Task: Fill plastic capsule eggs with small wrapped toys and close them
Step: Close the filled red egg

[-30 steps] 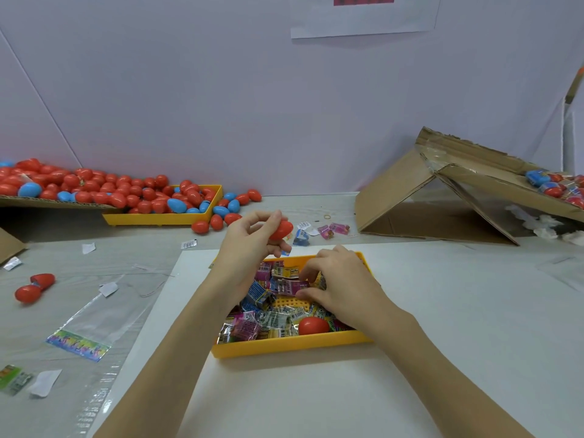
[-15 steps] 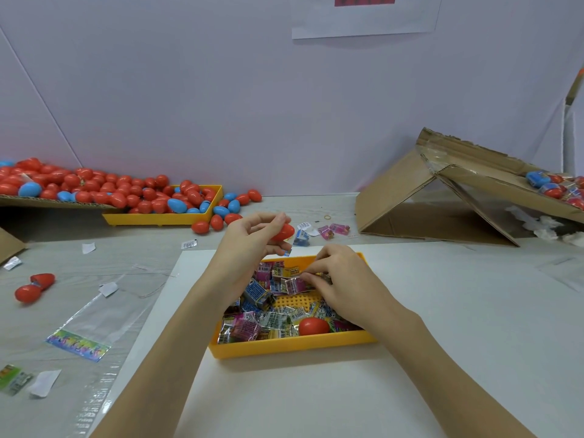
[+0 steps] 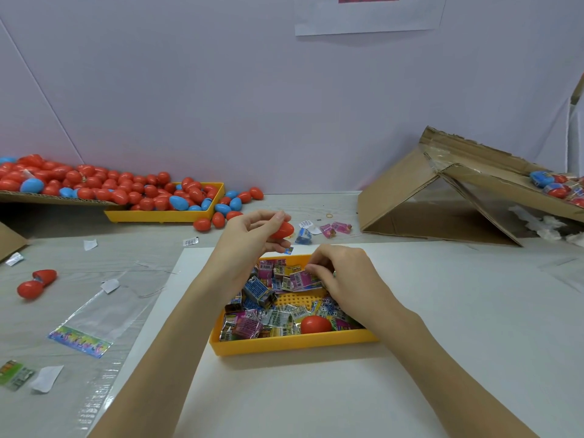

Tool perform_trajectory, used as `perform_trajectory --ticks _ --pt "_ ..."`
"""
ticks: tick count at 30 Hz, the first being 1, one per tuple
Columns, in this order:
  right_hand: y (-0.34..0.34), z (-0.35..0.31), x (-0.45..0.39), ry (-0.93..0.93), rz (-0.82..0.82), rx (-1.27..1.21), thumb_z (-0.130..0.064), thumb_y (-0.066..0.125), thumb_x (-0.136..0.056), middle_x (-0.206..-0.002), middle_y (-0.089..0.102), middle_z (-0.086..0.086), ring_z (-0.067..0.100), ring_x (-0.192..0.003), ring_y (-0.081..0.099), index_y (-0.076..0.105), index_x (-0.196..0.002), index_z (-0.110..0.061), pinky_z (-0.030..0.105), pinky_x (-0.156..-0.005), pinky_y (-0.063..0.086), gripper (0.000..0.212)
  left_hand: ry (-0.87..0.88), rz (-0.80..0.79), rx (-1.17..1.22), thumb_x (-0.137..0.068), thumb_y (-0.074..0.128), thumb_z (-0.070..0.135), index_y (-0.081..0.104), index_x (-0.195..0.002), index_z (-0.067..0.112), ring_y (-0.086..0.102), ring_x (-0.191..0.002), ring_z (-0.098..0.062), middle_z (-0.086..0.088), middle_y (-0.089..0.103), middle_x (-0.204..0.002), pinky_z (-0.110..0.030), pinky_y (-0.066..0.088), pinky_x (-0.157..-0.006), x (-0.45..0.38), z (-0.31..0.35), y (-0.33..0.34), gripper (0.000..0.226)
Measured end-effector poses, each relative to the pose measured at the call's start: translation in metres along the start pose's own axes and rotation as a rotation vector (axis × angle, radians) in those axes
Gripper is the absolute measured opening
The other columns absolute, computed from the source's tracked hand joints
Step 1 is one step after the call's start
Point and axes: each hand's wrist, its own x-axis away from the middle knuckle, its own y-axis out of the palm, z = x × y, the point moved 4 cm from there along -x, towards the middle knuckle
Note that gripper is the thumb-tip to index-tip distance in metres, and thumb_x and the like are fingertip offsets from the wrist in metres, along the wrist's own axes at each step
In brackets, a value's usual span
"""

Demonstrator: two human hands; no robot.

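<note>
Hands meet over the far end of a yellow tray [image 3: 294, 345] that sits on a white sheet [image 3: 442, 327] near the middle of the table. The left hand [image 3: 249, 238] is raised just beyond the tray's far left corner, its thumb and fingers curled round a red capsule egg piece [image 3: 282, 230]; whether that piece is a half or a whole egg cannot be told. The right hand [image 3: 344, 273] reaches down into the tray, fingertips pinching a pink wrapped toy [image 3: 305, 279] at the far side of the heap.

The tray holds many small wrapped toys [image 3: 252, 324] (foil packets in blue, pink, yellow and silver), with a patch of its perforated floor bare in the middle. A closed red egg [image 3: 315, 324] lies among the packets near the tray's near right side.

At the far left, a second yellow tray [image 3: 164, 215] and a cardboard flap [image 3: 57, 201] carry a big pile of red and blue eggs [image 3: 126, 188], several spilled onto the table just right of it. An opened red egg [image 3: 36, 282] lies well apart at the left, near clear plastic bags [image 3: 94, 317]. A few loose packets [image 3: 328, 229] lie beyond the hands. A torn cardboard box [image 3: 442, 197] stands at the far right.
</note>
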Motion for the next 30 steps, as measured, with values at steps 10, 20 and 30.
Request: perform_trajectory --ticks 10,20,30 --pt "0.007 -0.001 -0.001 -0.033 0.026 0.106 -0.035 0.058 -0.104 -0.101 0.059 -0.005 0.010 -0.096 0.051 0.066 -0.104 -0.016 0.023 -0.084 0.043 0.020 0.001 0.000 -0.043 -0.101 0.064 0.025 0.075 -0.106 0.011 0.075 -0.079 -0.020 -0.011 0.074 -0.100 -0.022 0.060 -0.070 -0.001 -0.001 -0.001 0.019" --pt "0.001 0.002 -0.001 -0.051 0.119 0.120 -0.034 0.065 -0.101 -0.091 0.058 -0.005 0.009 -0.087 0.049 0.075 -0.093 -0.012 0.021 -0.077 0.035 0.026 -0.007 -0.056 -0.307 -0.091 0.078 0.022 0.068 -0.105 0.019 0.066 -0.068 -0.009 -0.001 0.072 -0.089 -0.021 0.055 -0.068 -0.003 -0.006 -0.002 0.018" --pt "-0.005 0.009 0.000 0.031 0.191 -0.029 -0.033 0.068 -0.099 -0.090 0.067 -0.001 0.014 -0.085 0.059 0.078 -0.091 -0.014 0.031 -0.077 0.051 0.023 0.345 -0.249 -1.065 -0.080 0.085 0.046 0.072 -0.086 0.031 0.050 -0.082 0.019 0.020 0.055 -0.085 -0.008 0.034 -0.064 0.008 -0.009 0.016 0.020"
